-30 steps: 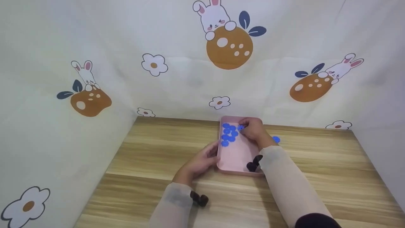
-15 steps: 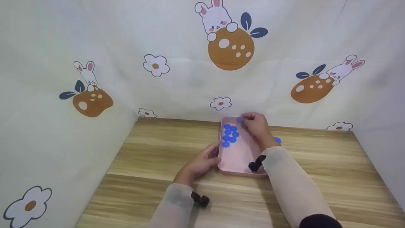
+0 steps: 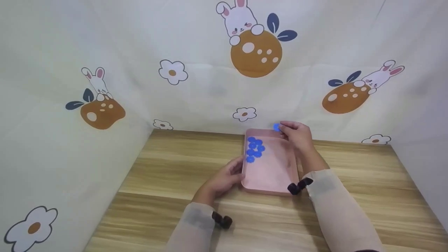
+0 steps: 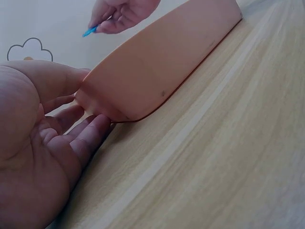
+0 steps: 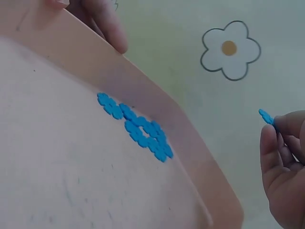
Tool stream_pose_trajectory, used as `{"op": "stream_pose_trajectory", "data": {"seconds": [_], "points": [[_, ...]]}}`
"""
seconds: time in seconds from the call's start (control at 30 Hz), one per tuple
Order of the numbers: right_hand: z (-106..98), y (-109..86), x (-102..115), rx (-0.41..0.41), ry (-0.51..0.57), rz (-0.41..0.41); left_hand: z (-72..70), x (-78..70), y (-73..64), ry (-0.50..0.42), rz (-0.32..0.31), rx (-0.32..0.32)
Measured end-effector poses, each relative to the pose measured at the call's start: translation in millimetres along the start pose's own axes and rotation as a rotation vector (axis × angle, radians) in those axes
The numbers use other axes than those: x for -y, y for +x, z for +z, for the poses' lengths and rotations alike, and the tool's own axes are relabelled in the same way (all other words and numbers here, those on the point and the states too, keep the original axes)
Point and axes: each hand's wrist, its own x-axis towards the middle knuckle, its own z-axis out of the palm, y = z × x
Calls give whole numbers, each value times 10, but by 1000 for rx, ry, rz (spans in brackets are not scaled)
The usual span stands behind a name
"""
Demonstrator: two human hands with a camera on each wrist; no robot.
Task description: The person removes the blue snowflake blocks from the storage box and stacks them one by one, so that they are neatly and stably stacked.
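Blue flower-shaped disc (image 3: 276, 127) is pinched between thumb and fingers of the right hand (image 3: 297, 135), raised near the far end of the pink tray (image 3: 269, 171). Matching blue discs (image 3: 258, 154) lie clustered inside, along the tray's left wall toward its far end. Left hand (image 3: 225, 178) grips that wall, thumb at the rim, fingers outside. Tray rests on the wood-grain desk (image 3: 168, 161).

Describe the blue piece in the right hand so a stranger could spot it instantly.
Find the pink tray on the table. Near its far right corner in the head view, the right hand pinches the blue piece. It alone is held up; the other pieces in view lie inside the tray.
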Motion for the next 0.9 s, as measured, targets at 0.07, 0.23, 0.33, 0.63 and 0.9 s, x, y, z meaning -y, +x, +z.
{"op": "stream_pose_trajectory", "data": {"seconds": [0.07, 0.23, 0.33, 0.63, 0.9], "points": [[-110, -64, -28, -4, 65, 4, -4, 0, 2, 9, -2, -3], [-413, -203, -123, -35, 169, -9, -11, 7, 5, 24, -2, -7], [-602, -269, -192, -58, 197, 11, -8, 7, 1, 18, 7, 1], [-975, -341, -447, -60, 187, 132, -10, 19, -4, -2, -10, 8], [-1051, -273, -699, -34, 47, 134, -7, 12, 4, 12, -16, 2]]}}
